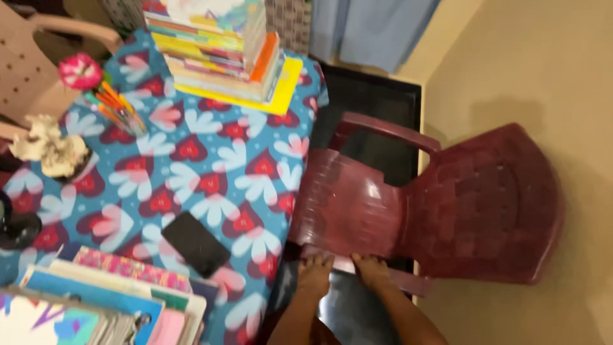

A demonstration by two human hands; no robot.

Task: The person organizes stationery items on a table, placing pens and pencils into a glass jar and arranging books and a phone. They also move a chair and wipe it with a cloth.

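Note:
A dark red plastic chair (pixel 408 204) stands beside the table, its back toward the right wall. My left hand (pixel 315 269) and my right hand (pixel 370 268) reach up from the bottom of the view, close together. Both lie on the near edge of the chair's seat, by the lower armrest, with fingers curled over it. The picture is blurred, so the fingers show only roughly.
On the left, a table in a blue cloth with red hearts (pixel 211 160) carries a book stack (pixel 220 45) at the far end. It also holds a black phone (pixel 195 243), a pen holder (pixel 115 105) and more books (pixel 96 300) at the near edge. A beige wall (pixel 543 76) is right.

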